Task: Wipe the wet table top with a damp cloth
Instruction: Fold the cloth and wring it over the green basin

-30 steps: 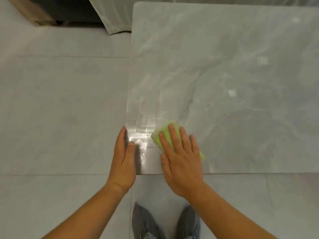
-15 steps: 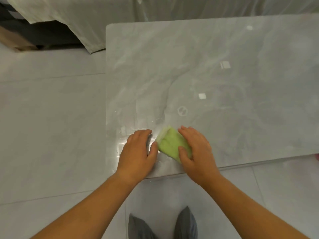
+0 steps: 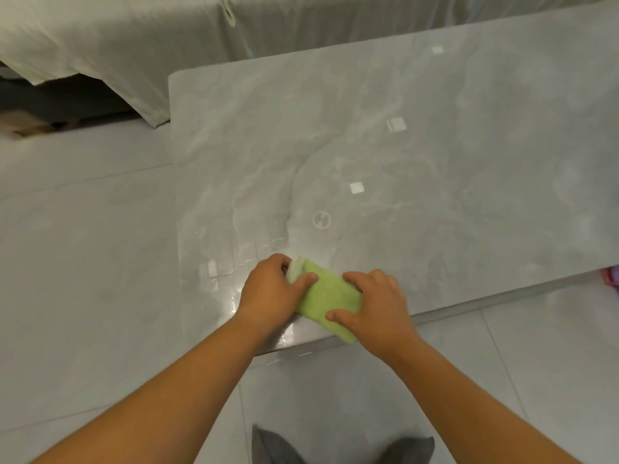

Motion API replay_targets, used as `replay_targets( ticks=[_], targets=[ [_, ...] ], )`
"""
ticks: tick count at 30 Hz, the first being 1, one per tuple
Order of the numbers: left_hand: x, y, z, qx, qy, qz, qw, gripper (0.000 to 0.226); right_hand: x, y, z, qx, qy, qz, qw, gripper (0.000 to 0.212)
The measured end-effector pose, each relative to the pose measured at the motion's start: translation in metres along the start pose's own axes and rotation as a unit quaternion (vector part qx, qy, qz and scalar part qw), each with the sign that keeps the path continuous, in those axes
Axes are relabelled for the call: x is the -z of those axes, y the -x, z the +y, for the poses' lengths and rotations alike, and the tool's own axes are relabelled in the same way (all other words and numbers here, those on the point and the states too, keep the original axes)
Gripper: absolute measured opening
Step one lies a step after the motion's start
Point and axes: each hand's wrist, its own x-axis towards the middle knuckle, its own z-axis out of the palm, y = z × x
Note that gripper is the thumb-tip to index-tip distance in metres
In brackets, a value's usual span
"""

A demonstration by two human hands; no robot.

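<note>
Gripping the green cloth (image 3: 326, 298) at its two ends, both hands work close together with only the cloth's width between them. The left hand (image 3: 271, 293) curls its fingers over the far end and lays its thumb on top. The right hand (image 3: 378, 306) has its fingers bent over the other end and its thumb on the near side. The cloth is folded into a thick pad that lies slantwise on the grey marbled table top (image 3: 435, 162). Its lower corner, just inside the right thumb, reaches the table's near edge.

That near edge passes directly under both wrists and climbs away to the right of the right hand. The table's left edge lies a little way outside the left hand, and the two edges meet in a rounded corner beneath the left forearm. A shiny wet film (image 3: 214, 272) covers the strip between the left hand and the left edge.

Beyond the fingers and off to the right, the slab spreads wide and bare, showing only pale reflected squares. Its far edge lies well away from the hands, close against a draped off-white fabric cover (image 3: 134, 45).

Pale floor tiles (image 3: 83, 262) lie outside the left hand and below both arms, with grey shoes (image 3: 278, 447) between the forearms. Far to the right, at the table's near edge, a small pink object (image 3: 613, 279) shows, too cut off to identify.
</note>
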Motion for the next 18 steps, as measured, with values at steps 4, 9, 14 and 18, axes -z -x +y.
replay_targets(
  ticks=[4, 9, 14, 18],
  targets=[
    [-0.006, 0.005, 0.013, -0.029, 0.103, -0.008, 0.994, 0.023, 0.009, 0.008, 0.008, -0.013, -0.102, -0.018, 0.995, 0.039],
    [-0.029, 0.021, 0.061, -0.034, 0.187, -0.051, 0.98, 0.028, 0.054, 0.027, 0.042, -0.071, -0.33, 0.012, 0.941, 0.027],
    [-0.08, 0.048, 0.148, -0.011, 0.261, -0.104, 0.96, 0.031, 0.127, 0.062, 0.104, -0.169, -0.6, 0.067, 0.779, 0.028],
    [-0.139, 0.079, 0.233, 0.005, 0.289, -0.194, 0.937, 0.041, 0.191, 0.098, 0.169, -0.227, -0.739, 0.129, 0.621, 0.042]
  ],
)
